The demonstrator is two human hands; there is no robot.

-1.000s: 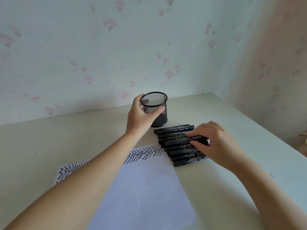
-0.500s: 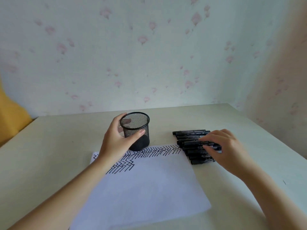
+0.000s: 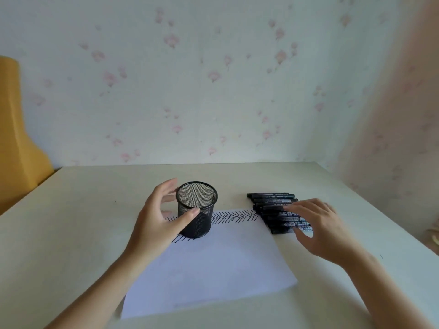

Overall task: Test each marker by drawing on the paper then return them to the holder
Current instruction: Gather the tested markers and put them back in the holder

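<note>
Black markers (image 3: 273,205) lie side by side in a row right of the paper (image 3: 213,264), long axes left-right; right hand (image 3: 318,224) rests on them, fingers loosely spread, gripping none. Left hand (image 3: 161,217) curls round the upright mesh holder (image 3: 197,210), which looks empty and stands on the paper's zigzag-marked far edge. Yellow object (image 3: 16,138) sits far left beyond the table (image 3: 71,222).
</note>
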